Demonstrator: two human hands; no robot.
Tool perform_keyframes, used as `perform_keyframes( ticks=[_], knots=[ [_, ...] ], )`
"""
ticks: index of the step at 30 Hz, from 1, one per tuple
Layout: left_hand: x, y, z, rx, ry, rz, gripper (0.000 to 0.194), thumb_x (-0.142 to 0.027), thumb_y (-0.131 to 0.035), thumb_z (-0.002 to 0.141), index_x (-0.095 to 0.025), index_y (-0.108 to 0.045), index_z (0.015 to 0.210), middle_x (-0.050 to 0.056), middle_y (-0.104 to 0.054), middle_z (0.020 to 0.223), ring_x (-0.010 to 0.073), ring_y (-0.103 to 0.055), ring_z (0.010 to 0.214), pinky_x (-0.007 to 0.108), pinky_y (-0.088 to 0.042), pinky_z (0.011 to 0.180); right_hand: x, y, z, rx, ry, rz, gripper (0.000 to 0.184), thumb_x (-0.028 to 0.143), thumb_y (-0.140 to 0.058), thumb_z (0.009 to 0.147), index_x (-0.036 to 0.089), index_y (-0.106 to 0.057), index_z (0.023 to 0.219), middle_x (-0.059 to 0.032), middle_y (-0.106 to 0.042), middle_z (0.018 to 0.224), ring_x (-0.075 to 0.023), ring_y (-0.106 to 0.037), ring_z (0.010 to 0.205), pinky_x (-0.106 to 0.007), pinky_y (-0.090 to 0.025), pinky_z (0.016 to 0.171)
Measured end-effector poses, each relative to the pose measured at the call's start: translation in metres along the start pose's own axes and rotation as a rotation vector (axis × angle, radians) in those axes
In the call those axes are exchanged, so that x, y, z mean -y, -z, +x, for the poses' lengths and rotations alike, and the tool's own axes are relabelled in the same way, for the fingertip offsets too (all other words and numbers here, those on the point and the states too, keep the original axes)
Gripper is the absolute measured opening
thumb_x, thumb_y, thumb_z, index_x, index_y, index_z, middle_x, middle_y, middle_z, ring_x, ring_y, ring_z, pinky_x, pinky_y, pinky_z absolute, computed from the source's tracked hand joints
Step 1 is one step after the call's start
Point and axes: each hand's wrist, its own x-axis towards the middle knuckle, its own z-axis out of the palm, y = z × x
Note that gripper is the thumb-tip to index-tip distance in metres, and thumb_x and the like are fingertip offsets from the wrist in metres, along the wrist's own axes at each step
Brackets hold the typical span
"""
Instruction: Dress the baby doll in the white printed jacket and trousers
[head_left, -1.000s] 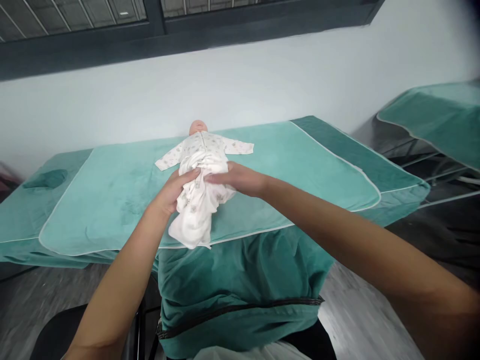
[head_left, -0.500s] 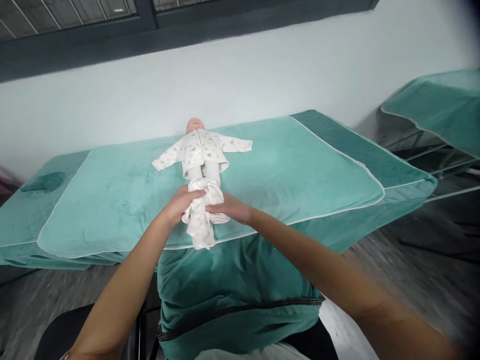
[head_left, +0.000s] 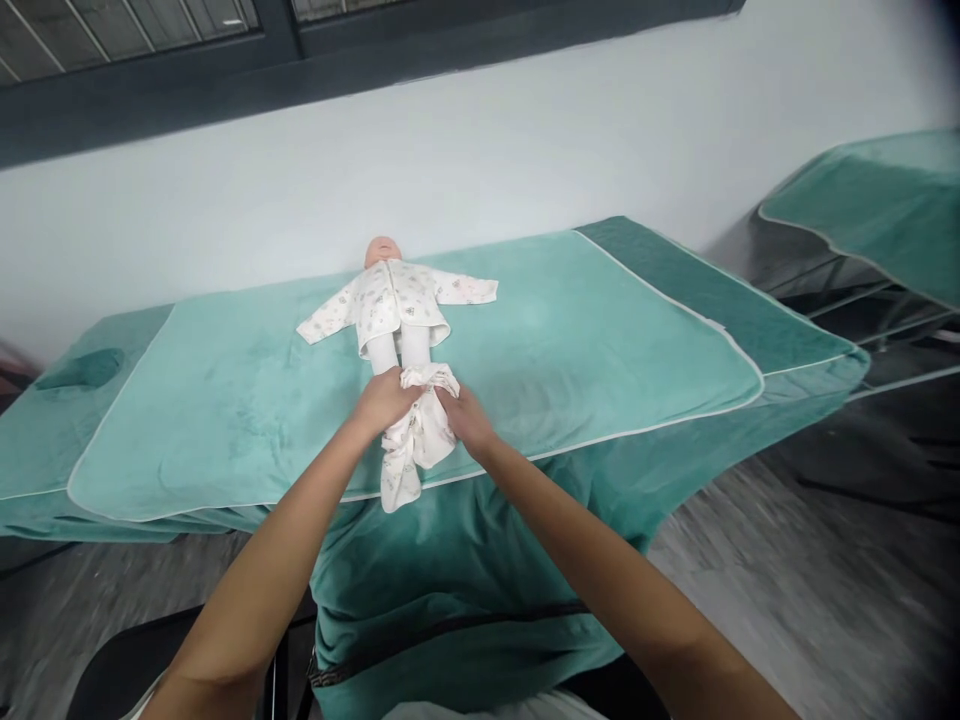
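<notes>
A baby doll (head_left: pixel 382 250) lies on its back, head toward the wall, in a white patterned jacket (head_left: pixel 394 297) with the sleeves spread out. White legs (head_left: pixel 415 345) show below the jacket hem. Around the doll's lower legs or feet are bunched white patterned baby trousers (head_left: pixel 424 435); the feet are hidden. My left hand (head_left: pixel 386 400) grips the left side of the gathered cloth. On the other side, my right hand (head_left: pixel 465 415) pinches the trousers near the waistband. One trouser leg hangs toward me over the near edge of the bed.
A green padded bed (head_left: pixel 600 340) with a white-edged cover stands against the white wall (head_left: pixel 487 150). Green cloth drapes down in front of me. Another green bed (head_left: pixel 885 210) is at the right, and a black seat (head_left: pixel 127 660) at lower left.
My hands have shifted their hold on the trousers toward the waistband, which now shows as a gathered opening. The cloth has turned and moved slightly right; the doll stays in place.
</notes>
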Motion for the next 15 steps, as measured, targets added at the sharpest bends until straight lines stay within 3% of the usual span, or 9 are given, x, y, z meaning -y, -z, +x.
perform_keyframes(
  ticks=[3,6,10,12,15],
  knots=[
    [0.002,0.002,0.001,0.043,-0.033,-0.089,0.039,-0.042,-0.062,0.088,-0.015,-0.07,0.114,0.015,-0.074,0.123,0.0327,-0.068,0.115,0.038,-0.051,0.095,0.0,-0.005,-0.001,-0.023,-0.016,0.064,0.05,0.057,-0.056,0.088,0.019,-0.069,0.117,-0.0088,-0.076,0.113,-0.0278,-0.07,0.106,-0.04,-0.056,0.093],
    [0.004,0.008,-0.003,0.172,-0.033,-0.448,0.043,-0.044,-0.069,0.085,-0.018,-0.07,0.119,0.01,-0.075,0.123,0.0279,-0.07,0.113,0.034,-0.054,0.092,0.002,-0.006,-0.002,-0.025,-0.019,0.153,0.052,0.059,-0.057,0.087,0.02,-0.066,0.12,-0.0087,-0.075,0.117,-0.0255,-0.069,0.108,-0.037,-0.056,0.093],
    [0.008,0.021,-0.003,0.367,0.009,-0.861,0.061,-0.043,-0.086,0.07,-0.016,-0.07,0.123,0.012,-0.075,0.119,0.0258,-0.071,0.103,0.033,-0.055,0.086,0.01,-0.001,0.006,-0.014,-0.003,0.292,0.046,0.055,-0.061,0.082,0.022,-0.063,0.113,-0.007,-0.073,0.114,-0.024,-0.067,0.103,-0.035,-0.055,0.089],
    [0.009,0.025,0.004,0.371,0.0,-0.941,0.062,-0.036,-0.09,0.065,-0.015,-0.07,0.121,0.012,-0.076,0.112,0.0231,-0.072,0.095,0.032,-0.055,0.085,0.013,0.003,0.016,-0.048,0.023,0.28,0.041,0.053,-0.064,0.079,0.022,-0.06,0.105,-0.0059,-0.071,0.108,-0.0236,-0.066,0.099,-0.035,-0.054,0.089],
    [0.007,0.026,0.021,0.222,0.028,-0.944,0.055,-0.032,-0.09,0.06,-0.014,-0.072,0.109,0.008,-0.076,0.098,0.0204,-0.07,0.084,0.031,-0.053,0.078,0.015,0.005,0.036,-0.092,0.057,0.248,0.033,0.048,-0.064,0.077,0.023,-0.057,0.097,-0.006,-0.069,0.106,-0.0239,-0.064,0.101,-0.036,-0.052,0.093]
  ],
)
